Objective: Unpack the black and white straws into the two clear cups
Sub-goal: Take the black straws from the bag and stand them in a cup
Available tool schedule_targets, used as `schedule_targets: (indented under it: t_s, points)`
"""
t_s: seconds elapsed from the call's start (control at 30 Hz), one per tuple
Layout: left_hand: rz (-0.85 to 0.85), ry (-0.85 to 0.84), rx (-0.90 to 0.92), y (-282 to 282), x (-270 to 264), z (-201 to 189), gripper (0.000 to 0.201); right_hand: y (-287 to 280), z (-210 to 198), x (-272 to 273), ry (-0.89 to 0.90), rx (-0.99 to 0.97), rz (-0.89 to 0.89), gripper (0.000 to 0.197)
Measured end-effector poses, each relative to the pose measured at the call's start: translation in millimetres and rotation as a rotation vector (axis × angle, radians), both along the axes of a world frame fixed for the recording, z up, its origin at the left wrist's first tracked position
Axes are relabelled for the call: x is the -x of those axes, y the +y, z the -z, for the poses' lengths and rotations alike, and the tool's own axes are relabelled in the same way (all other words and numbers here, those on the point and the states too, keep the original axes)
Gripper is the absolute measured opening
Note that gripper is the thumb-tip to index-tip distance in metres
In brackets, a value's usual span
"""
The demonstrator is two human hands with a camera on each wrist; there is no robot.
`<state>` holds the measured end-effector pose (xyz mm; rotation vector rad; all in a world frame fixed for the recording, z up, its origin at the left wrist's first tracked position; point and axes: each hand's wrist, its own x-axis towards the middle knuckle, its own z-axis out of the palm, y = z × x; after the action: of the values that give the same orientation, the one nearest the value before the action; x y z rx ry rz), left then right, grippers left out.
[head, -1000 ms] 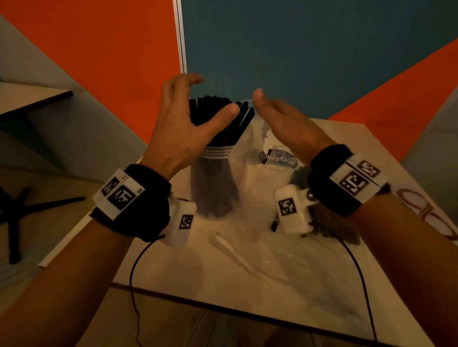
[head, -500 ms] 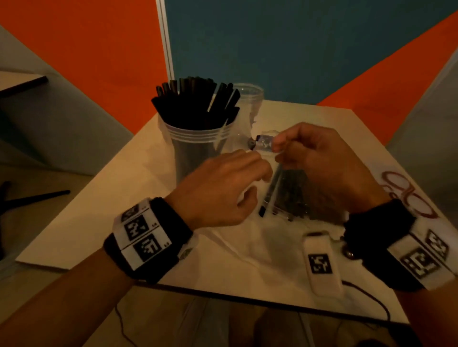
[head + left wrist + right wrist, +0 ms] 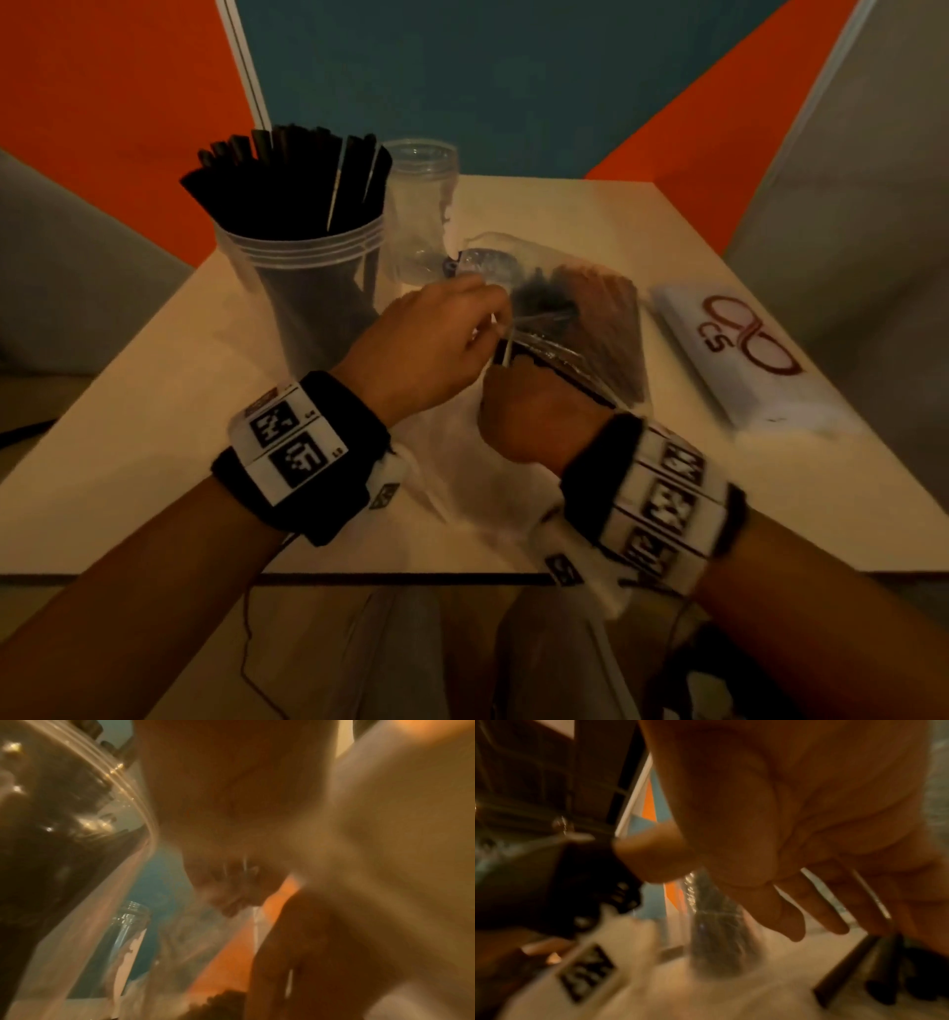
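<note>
Left hand [image 3: 429, 342]: pinched the straw bag [image 3: 575, 318] just right of the straw-filled cup [image 3: 308, 267].
Right hand [image 3: 534, 411]: gripped the bag's near edge.
Empty cup [image 3: 418, 205]: behind, right.

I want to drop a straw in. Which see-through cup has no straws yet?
The far cup, standing behind the full one, has no straws. The near cup by the left hand is packed with black straws.

Full cup [image 3: 308, 267] close left of hands.
</note>
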<state>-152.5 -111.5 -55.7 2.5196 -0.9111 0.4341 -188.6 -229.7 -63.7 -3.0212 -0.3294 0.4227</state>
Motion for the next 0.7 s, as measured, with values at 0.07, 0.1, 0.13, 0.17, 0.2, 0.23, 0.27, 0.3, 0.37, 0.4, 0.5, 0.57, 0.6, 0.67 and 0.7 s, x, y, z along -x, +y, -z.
schedule_targets:
  t_s: [0.07,0.1,0.13,0.17,0.2,0.23,0.27,0.3,0.37,0.4,0.5,0.57,0.6,0.67,0.7]
  points:
    - [-0.004,0.004,0.040,-5,2,-4,0.010,-3,12,-25,0.012,0.029,0.052,0.030]
    - [0.002,0.008,0.055,-7,3,-5,0.010,-5,16,-36,0.019,0.020,0.080,0.029]
    - [0.012,0.009,0.072,-10,4,-6,0.010,-6,19,-44,0.030,0.021,0.116,0.031]
    - [0.022,0.012,0.090,-12,4,-6,0.010,-7,23,-52,0.035,0.039,0.150,0.034]
    - [0.031,0.020,0.105,-14,5,-6,0.011,-7,25,-56,0.040,0.077,0.185,0.038]
    - [0.037,0.029,0.115,-16,5,-6,0.011,-7,28,-58,0.027,0.100,0.208,0.041]
    - [0.040,0.037,0.121,-18,6,-6,0.011,-6,29,-57,0.014,0.119,0.216,0.041]
    - [0.041,0.046,0.126,-19,7,-6,0.011,-4,32,-57,-0.011,0.129,0.204,0.041]
    - [0.043,0.062,0.134,-20,7,-6,0.010,-1,33,-53,-0.060,0.151,0.173,0.040]
    - [0.043,0.069,0.138,-20,7,-6,0.010,0,32,-50,-0.068,0.162,0.177,0.040]
    - [0.033,0.081,0.143,-16,5,-6,0.011,4,30,-52,-0.071,0.125,0.206,0.037]
    - [0.022,0.080,0.144,-13,4,-7,0.011,5,29,-55,-0.045,0.086,0.222,0.036]
    - [0.019,0.080,0.145,-12,4,-7,0.011,6,28,-56,-0.009,0.080,0.246,0.037]
    - [0.018,0.077,0.148,-11,5,-8,0.011,9,29,-59,0.035,0.058,0.306,0.038]
    - [0.016,0.075,0.150,-11,5,-8,0.011,11,32,-63,0.035,0.059,0.310,0.039]
